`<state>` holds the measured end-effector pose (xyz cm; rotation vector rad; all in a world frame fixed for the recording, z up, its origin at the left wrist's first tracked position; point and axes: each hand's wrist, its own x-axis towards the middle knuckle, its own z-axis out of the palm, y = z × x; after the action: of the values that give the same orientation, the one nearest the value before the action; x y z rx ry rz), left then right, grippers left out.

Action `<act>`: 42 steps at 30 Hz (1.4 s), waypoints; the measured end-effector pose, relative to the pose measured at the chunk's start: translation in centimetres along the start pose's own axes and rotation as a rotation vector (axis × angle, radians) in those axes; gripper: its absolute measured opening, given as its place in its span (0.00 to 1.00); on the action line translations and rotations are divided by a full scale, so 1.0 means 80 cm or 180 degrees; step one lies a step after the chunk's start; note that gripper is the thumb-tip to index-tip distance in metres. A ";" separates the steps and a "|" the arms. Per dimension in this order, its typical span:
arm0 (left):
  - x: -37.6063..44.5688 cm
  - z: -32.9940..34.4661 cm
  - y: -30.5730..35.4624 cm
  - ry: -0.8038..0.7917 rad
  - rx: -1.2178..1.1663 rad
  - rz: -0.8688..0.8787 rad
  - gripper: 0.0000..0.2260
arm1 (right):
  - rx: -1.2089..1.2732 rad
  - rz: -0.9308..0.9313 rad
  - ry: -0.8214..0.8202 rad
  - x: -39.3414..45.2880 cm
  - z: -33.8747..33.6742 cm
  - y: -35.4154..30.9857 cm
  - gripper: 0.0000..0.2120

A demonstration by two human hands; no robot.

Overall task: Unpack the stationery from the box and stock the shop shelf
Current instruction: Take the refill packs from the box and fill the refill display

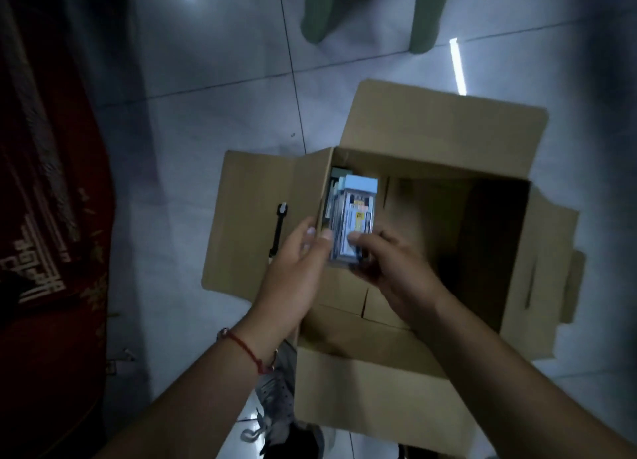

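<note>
An open cardboard box [482, 141] stands on the tiled floor with its flaps spread out. Over its left inner edge I hold a stack of flat stationery packs [355, 214], pale blue on top with a clear front and a yellow label. My left hand [296, 262] grips the stack's left edge, with the thumb on its front. From the right, my right hand [389, 265] holds the lower end, thumb on the front and fingers underneath. The box's inside to the right of the stack is dark and looks bare.
A black utility knife [278, 231] lies on the box's left flap. A red patterned cloth [51, 189] hangs along the left side. Green plastic stool legs [320, 14] stand at the top. A grey shoe [275, 400] shows below my left wrist.
</note>
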<state>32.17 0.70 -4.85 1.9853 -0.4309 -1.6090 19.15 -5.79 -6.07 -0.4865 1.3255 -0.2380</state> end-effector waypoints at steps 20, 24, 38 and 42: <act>-0.684 -0.107 0.414 -0.0731 -0.2477 0.0357 0.17 | -0.1265 -0.1262 -0.0740 -0.781 0.070 -0.331 0.36; -0.780 -0.117 0.408 -0.0204 -0.2309 0.1185 0.32 | -0.1800 -0.1536 -0.1376 -0.847 0.072 -0.358 0.61; -1.063 -0.046 0.215 0.3177 0.0698 0.1219 0.20 | -0.4934 -0.3728 -0.2976 -0.979 0.176 -0.259 0.19; -1.125 -0.034 0.132 0.3766 0.1237 0.0734 0.17 | -0.6090 -0.4400 -0.3833 -1.043 0.214 -0.186 0.16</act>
<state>14.58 43.27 73.25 2.6213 -0.4569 -0.0434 17.43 20.98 76.13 -2.5674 -0.6051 0.3162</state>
